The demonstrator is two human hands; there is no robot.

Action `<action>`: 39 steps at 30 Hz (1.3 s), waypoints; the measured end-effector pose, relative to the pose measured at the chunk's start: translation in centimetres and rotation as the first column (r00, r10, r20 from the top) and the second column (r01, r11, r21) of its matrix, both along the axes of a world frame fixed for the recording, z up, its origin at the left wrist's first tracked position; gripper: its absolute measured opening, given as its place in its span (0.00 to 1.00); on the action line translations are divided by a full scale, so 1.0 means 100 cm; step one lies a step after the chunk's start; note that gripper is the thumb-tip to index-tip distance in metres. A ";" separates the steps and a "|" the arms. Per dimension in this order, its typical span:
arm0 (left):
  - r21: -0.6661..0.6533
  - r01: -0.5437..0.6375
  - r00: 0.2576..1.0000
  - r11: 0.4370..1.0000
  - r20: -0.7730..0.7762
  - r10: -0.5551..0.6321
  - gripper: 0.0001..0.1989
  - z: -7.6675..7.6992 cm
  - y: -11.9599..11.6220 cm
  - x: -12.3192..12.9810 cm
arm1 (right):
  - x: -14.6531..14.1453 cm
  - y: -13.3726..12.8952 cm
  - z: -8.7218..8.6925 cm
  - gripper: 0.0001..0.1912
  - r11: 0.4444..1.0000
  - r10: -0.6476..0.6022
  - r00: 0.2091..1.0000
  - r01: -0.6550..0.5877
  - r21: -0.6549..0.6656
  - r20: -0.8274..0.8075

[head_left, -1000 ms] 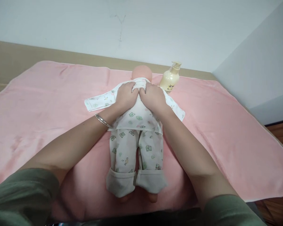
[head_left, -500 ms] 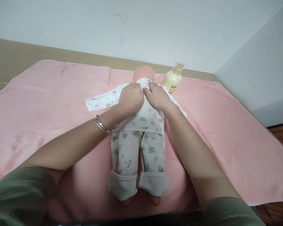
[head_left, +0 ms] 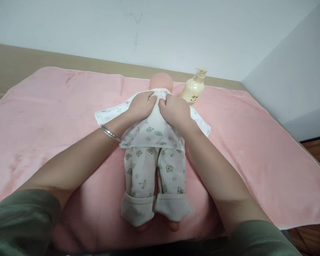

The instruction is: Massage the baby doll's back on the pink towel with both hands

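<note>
A baby doll lies stretched out with its bald head [head_left: 161, 81] at the far end; no face shows. It wears a white long-sleeved printed shirt [head_left: 160, 133] and matching trousers [head_left: 142, 170] with turned-up cuffs. On the left side of the doll's upper body rests my left hand [head_left: 142, 105], thumb apart from the fingers. Opposite it, my right hand [head_left: 176, 110] lies over the other side, its thumb near the middle and its other fingers mostly hidden. Neither hand lifts the doll. Both shirt sleeves spread outward.
A pink blanket [head_left: 56, 106] lies under the doll on a pale wooden surface [head_left: 13, 60]. A cream pump bottle [head_left: 193, 89] stands just right of the head. Behind rises a white wall [head_left: 82, 28], with another wall at the right.
My left hand has slid outward to the left, with its thumb now apart from the fingers. My right thumb has drawn in closer to its hand. The doll stays in place.
</note>
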State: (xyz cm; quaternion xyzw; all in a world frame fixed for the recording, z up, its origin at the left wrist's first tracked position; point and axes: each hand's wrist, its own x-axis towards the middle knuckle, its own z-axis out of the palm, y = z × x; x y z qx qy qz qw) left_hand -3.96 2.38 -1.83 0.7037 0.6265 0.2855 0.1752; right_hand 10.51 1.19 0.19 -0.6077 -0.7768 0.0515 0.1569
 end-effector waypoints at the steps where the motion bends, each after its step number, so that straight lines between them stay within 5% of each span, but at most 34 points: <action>1: 0.015 -0.010 0.998 1.000 -0.055 0.011 0.21 0.000 -0.004 0.003 | 0.004 0.005 -0.001 0.27 0.999 0.032 0.999 -0.032 -0.013 -0.026; 5: 0.137 -0.028 0.971 0.990 -0.232 0.059 0.22 -0.001 -0.019 0.019 | 0.018 0.018 -0.003 0.32 0.979 0.198 0.978 -0.200 -0.030 -0.061; 8: 0.191 -0.008 0.974 0.982 -0.221 0.050 0.21 -0.004 -0.023 0.023 | 0.019 0.017 -0.003 0.32 0.980 0.195 0.980 -0.196 -0.035 -0.031; 18: 0.044 0.006 0.999 0.999 -0.052 -0.004 0.16 0.001 -0.001 0.004 | -0.001 -0.008 0.005 0.20 0.990 0.138 0.968 -0.143 0.010 0.208; 25: 0.116 0.011 0.978 0.993 -0.209 0.013 0.18 0.003 -0.022 0.022 | 0.013 0.020 -0.006 0.24 0.990 0.138 0.986 -0.140 -0.017 -0.091; 29: 0.092 0.031 0.985 0.995 -0.172 -0.014 0.18 0.007 -0.026 0.024 | 0.015 0.028 -0.014 0.30 0.985 0.164 0.983 -0.167 -0.031 -0.083; 39: 0.048 -0.037 0.997 0.998 -0.072 0.041 0.18 -0.004 0.000 0.007 | -0.007 -0.018 0.011 0.22 0.986 0.165 0.972 -0.162 -0.027 0.170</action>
